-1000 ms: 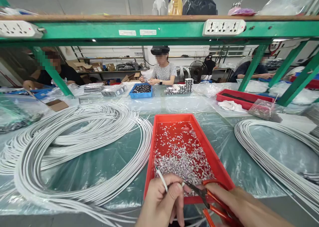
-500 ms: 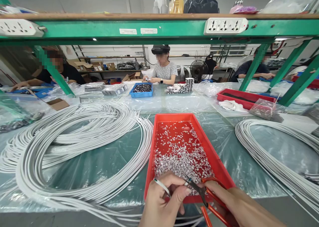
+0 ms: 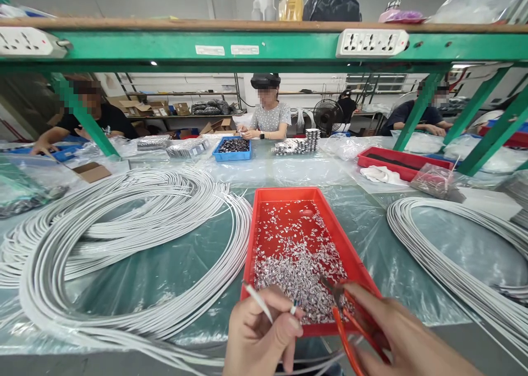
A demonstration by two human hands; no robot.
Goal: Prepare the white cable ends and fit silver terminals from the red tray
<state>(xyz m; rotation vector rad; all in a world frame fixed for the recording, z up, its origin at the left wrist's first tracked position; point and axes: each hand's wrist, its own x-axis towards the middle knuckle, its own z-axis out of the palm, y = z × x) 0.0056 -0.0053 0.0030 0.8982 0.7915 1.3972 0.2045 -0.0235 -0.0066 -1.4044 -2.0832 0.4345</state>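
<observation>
My left hand (image 3: 264, 332) pinches a white cable (image 3: 259, 301) over the near left edge of the red tray; coloured wire tips show beyond the fingers. My right hand (image 3: 396, 332) is closed round the orange handles of a cutting tool (image 3: 340, 304), whose dark jaws stand a little apart over the tray's near end, away from the cable. Many small silvery bits (image 3: 292, 266) lie scattered in the red tray (image 3: 350, 238), densest toward its near half.
Coils of white cable (image 3: 45, 277) lie on the left, another coil (image 3: 408, 238) on the right. Farther back are a blue bin (image 3: 233, 156), a long red tray (image 3: 365, 158) and a cardboard box (image 3: 93, 171). A green shelf beam (image 3: 289, 45) crosses above. Several people sit beyond.
The cutting tool has moved right, away from the cable end, and its handles have spread. My left hand has shifted slightly left, and the cable in it stands at a different angle.
</observation>
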